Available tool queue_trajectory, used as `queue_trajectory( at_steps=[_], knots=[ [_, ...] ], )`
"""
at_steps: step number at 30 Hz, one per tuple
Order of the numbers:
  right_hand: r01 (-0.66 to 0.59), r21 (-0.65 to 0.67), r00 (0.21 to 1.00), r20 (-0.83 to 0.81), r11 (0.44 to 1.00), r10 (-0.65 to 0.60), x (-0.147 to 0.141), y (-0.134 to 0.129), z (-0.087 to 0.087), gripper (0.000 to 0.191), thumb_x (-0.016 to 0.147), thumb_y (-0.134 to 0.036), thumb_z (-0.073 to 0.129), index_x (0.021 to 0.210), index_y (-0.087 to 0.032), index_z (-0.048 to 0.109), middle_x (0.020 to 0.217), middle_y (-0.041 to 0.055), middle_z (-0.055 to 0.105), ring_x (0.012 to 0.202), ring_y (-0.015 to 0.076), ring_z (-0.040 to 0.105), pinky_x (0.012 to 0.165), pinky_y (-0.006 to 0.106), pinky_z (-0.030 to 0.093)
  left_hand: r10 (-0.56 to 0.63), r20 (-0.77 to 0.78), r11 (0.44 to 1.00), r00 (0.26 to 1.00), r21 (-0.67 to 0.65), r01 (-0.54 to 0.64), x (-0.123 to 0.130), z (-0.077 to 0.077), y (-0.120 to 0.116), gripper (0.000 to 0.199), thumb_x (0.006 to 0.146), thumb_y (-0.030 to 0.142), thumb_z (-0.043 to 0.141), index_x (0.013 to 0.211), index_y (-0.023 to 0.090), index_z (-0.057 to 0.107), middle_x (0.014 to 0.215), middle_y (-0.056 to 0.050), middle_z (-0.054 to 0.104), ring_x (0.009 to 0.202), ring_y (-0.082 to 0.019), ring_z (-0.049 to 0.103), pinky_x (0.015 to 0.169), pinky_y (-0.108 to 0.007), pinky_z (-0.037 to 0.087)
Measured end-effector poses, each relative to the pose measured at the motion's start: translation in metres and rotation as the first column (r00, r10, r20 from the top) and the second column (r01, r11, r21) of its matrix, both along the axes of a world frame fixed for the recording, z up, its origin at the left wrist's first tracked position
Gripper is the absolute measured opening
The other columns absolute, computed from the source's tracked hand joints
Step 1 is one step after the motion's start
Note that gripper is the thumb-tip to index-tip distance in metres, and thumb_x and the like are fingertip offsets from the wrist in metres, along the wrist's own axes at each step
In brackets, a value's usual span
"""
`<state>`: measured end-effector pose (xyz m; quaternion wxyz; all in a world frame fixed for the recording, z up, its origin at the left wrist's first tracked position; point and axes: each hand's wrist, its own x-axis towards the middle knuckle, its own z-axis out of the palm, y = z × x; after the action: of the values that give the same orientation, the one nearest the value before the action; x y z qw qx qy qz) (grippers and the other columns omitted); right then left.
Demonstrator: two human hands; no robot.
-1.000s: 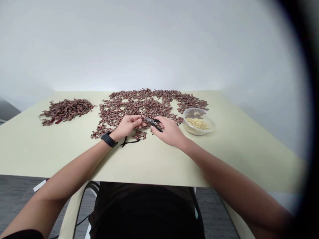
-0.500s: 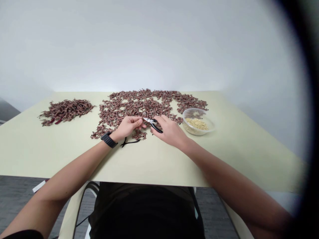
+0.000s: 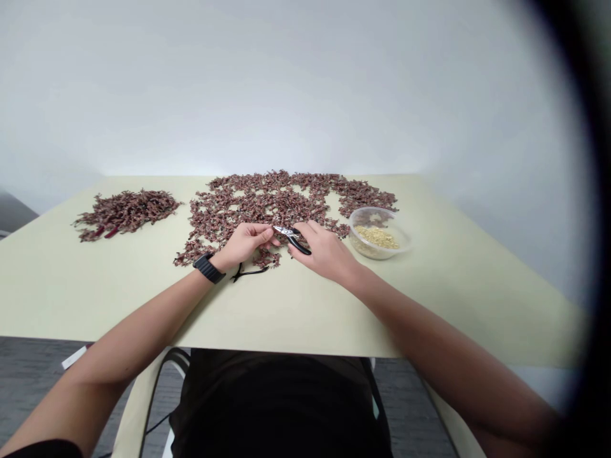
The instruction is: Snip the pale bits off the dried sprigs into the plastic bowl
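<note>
My left hand (image 3: 245,245) rests over the front of a wide, patchy spread of small reddish-brown dried pieces (image 3: 258,203), its fingertips pinched together beside the tool's jaws. Whatever those fingers hold is too small to make out. My right hand (image 3: 324,251) grips small pliers (image 3: 292,236) with silver jaws and black handles. The jaws point left toward my left fingertips. A black wristband watch (image 3: 209,268) sits on my left wrist. A thin black cord (image 3: 249,272) lies on the table just below my left hand.
A smaller, denser heap of the same reddish-brown pieces (image 3: 126,213) lies at the left on the pale green table (image 3: 95,292). To the right stands a clear plastic bowl (image 3: 379,233) holding pale yellow bits. A white strip (image 3: 74,357) lies on the grey floor.
The pliers have swung slightly, and their black handles sit closer together than a second ago. Both hands stay nearly in place.
</note>
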<state>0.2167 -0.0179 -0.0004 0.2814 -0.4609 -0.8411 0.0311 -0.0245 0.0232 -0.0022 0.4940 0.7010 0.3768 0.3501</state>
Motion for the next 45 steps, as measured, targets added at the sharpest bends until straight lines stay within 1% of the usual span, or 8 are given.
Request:
queue_trajectory(
  at_steps=[12, 19, 21, 23, 25, 27, 29, 45],
  knots=[
    [-0.137, -0.305, 0.934, -0.358, 0.943, 0.020, -0.008, 0.002, -0.004, 0.025, 0.095, -0.044, 0.059, 0.102, -0.021, 0.065, 0.077, 0.0005, 0.056, 0.068, 0.0154, 0.049, 0.064, 0.029, 0.036, 0.012, -0.021, 0.998, 1.000, 0.069, -0.011, -0.006, -0.016, 0.009, 0.049, 0.092, 0.056, 0.066, 0.101, 0.009, 0.079, 0.086, -0.012, 0.072, 0.073, -0.016, 0.060, 0.067, -0.026, 0.047],
    [-0.701, -0.674, 0.586, -0.730, 0.231, -0.351, -0.007, 0.006, -0.002, 0.038, 0.094, -0.056, 0.056, 0.099, -0.018, 0.059, 0.071, -0.0052, 0.031, 0.055, 0.0098, 0.015, 0.046, 0.024, 0.010, 0.008, -0.064, 0.991, 0.998, 0.132, 0.001, -0.007, -0.013, 0.008, 0.047, 0.094, 0.054, 0.064, 0.105, 0.010, 0.077, 0.083, -0.008, 0.070, 0.071, -0.015, 0.059, 0.066, -0.026, 0.046],
    [-0.725, -0.666, 0.581, -0.728, 0.173, -0.364, -0.005, 0.007, -0.001, 0.040, 0.095, -0.057, 0.053, 0.098, -0.017, 0.060, 0.072, -0.0050, 0.030, 0.056, 0.0099, 0.014, 0.045, 0.024, 0.008, 0.012, -0.056, 0.991, 0.998, 0.130, -0.004, -0.007, -0.012, 0.007, 0.047, 0.093, 0.054, 0.066, 0.105, 0.010, 0.077, 0.083, -0.008, 0.071, 0.071, -0.015, 0.059, 0.067, -0.026, 0.047],
    [-0.642, -0.704, 0.627, -0.710, 0.303, -0.320, -0.006, 0.007, 0.000, 0.040, 0.095, -0.057, 0.052, 0.099, -0.018, 0.061, 0.071, -0.0045, 0.032, 0.055, 0.0100, 0.017, 0.046, 0.024, 0.012, 0.010, -0.038, 0.994, 0.999, 0.109, -0.006, -0.006, -0.012, 0.007, 0.049, 0.092, 0.056, 0.066, 0.104, 0.010, 0.077, 0.087, -0.010, 0.072, 0.073, -0.016, 0.061, 0.069, -0.027, 0.048],
    [-0.434, -0.681, 0.729, -0.650, 0.590, -0.214, -0.007, 0.005, -0.002, 0.036, 0.094, -0.055, 0.055, 0.097, -0.019, 0.062, 0.071, -0.0031, 0.040, 0.055, 0.0105, 0.027, 0.049, 0.025, 0.021, 0.009, -0.024, 0.997, 1.000, 0.077, -0.007, -0.005, -0.012, 0.007, 0.051, 0.091, 0.057, 0.066, 0.103, 0.010, 0.078, 0.090, -0.012, 0.074, 0.075, -0.017, 0.062, 0.070, -0.027, 0.050],
    [-0.185, -0.482, 0.852, -0.513, 0.856, -0.105, -0.007, 0.004, -0.004, 0.031, 0.092, -0.050, 0.060, 0.096, -0.020, 0.063, 0.073, -0.0009, 0.050, 0.061, 0.0130, 0.040, 0.057, 0.027, 0.031, 0.019, -0.011, 0.999, 1.000, 0.039, -0.018, -0.004, -0.011, 0.007, 0.052, 0.091, 0.058, 0.066, 0.103, 0.010, 0.078, 0.092, -0.013, 0.075, 0.074, -0.016, 0.062, 0.070, -0.028, 0.050],
    [-0.047, -0.230, 0.931, -0.362, 0.972, -0.041, -0.006, 0.004, -0.007, 0.029, 0.091, -0.046, 0.062, 0.104, -0.020, 0.065, 0.082, 0.0028, 0.059, 0.072, 0.0172, 0.051, 0.068, 0.031, 0.039, 0.036, 0.000, 0.999, 0.999, 0.012, -0.036, -0.004, -0.011, 0.006, 0.053, 0.090, 0.060, 0.066, 0.102, 0.010, 0.078, 0.091, -0.013, 0.076, 0.070, -0.015, 0.061, 0.067, -0.027, 0.050],
    [0.001, -0.035, 0.998, -0.055, 0.999, -0.003, -0.002, 0.001, -0.005, 0.036, 0.098, -0.038, 0.056, 0.131, -0.025, 0.056, 0.116, 0.0115, 0.062, 0.100, 0.0278, 0.064, 0.082, 0.037, 0.048, 0.000, 0.015, 1.000, 1.000, 0.002, -0.001, -0.002, -0.006, 0.003, 0.050, 0.092, 0.059, 0.065, 0.092, 0.011, 0.078, 0.093, -0.014, 0.077, 0.072, -0.015, 0.063, 0.069, -0.027, 0.049]
  ],
)
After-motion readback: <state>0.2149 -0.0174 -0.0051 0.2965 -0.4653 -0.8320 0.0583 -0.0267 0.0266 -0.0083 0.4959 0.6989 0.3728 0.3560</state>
